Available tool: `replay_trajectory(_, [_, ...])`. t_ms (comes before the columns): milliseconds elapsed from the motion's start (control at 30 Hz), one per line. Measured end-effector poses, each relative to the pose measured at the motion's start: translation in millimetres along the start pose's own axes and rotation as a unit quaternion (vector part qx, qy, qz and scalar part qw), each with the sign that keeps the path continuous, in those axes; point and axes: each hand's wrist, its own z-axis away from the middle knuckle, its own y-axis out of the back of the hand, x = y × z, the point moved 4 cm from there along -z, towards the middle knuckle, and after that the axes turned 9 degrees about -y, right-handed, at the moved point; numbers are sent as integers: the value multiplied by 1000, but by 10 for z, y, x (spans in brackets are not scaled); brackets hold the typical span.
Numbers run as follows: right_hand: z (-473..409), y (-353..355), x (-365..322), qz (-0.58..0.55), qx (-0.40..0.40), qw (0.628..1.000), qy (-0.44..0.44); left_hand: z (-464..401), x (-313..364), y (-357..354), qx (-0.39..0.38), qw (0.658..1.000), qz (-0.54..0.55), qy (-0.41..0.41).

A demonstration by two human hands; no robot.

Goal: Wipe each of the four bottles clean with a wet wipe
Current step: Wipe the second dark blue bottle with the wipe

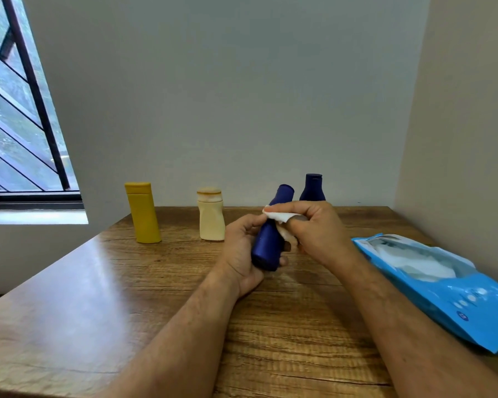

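Observation:
My left hand (242, 251) grips the lower half of a dark blue bottle (268, 242), held tilted above the table with its cap pointing up and away. My right hand (314, 228) holds a white wet wipe (281, 218) wrapped against the bottle's upper body, below the cap. A second dark blue bottle (312, 188) stands at the back, partly hidden behind my right hand. A yellow bottle (143, 214) and a cream bottle (211, 215) stand upright near the back edge to the left.
A blue pack of wet wipes (431, 282) lies open on the right side of the wooden table (98, 297), white wipes showing in its opening. A wall closes the back and right side. A barred window (20, 124) is at the left.

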Motion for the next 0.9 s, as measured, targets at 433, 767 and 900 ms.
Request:
replay_trajectory(433, [63, 55, -78, 16, 13, 1000, 9, -15, 36, 15, -1, 1000, 12, -15])
replay_trajectory(767, [-5, 3, 21, 77, 28, 996, 24, -70, 9, 54, 31, 999, -18, -26])
replay_trajectory(900, [52, -83, -7, 67, -46, 997, 3, -99, 9, 64, 49, 998, 14, -20])
